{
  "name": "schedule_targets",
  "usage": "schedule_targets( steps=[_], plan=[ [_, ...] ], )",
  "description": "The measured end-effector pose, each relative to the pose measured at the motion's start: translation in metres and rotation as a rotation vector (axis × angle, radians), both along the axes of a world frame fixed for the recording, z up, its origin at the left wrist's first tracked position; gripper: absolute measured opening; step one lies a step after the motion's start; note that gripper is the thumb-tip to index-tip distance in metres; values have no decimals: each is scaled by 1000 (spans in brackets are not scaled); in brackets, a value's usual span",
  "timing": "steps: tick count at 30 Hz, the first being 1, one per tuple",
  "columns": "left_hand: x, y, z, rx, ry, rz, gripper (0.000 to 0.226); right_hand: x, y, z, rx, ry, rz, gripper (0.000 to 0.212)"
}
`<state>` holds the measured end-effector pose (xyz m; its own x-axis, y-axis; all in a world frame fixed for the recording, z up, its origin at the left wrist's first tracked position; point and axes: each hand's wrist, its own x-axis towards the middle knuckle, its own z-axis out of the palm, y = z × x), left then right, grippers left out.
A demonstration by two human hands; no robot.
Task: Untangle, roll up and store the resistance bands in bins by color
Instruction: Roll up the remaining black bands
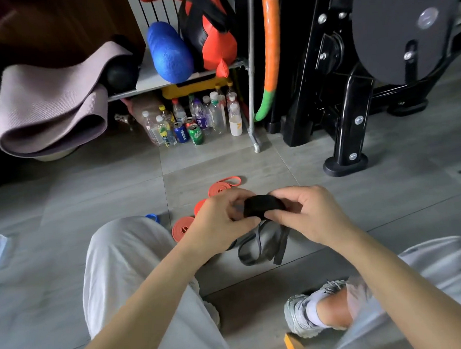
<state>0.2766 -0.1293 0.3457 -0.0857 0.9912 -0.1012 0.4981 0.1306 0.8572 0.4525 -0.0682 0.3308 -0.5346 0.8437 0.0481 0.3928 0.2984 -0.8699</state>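
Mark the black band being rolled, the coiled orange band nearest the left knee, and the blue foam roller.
black band [263,205]: head view, on the rolled-up part.
orange band [183,229]: head view, middle of the coil.
blue foam roller [170,52]: head view, middle of its side.

Part-rolled black band [263,206] between hands [221,220] [314,212]

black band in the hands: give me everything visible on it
The black band is a flat, matte strip that looks like rubber. One part is wound into a compact, thick coil, lying roughly level and held above the ground. The left hand pinches one side of it and the right hand the other. The unrolled rest hangs from under the coil in loose, twisted loops that look greyer, and seems to reach the grey tile floor between the person's legs.
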Motion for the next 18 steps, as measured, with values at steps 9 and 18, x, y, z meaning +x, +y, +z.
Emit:
schedule_targets(
  steps=[9,18],
  plan=[
    [-6,14,27,77,474,-137,22,-5,7,12,44,-106,67,27],
    [-12,10,15,90,-514,38,23,-7,2,15,-225,301,16,33]
  ],
)
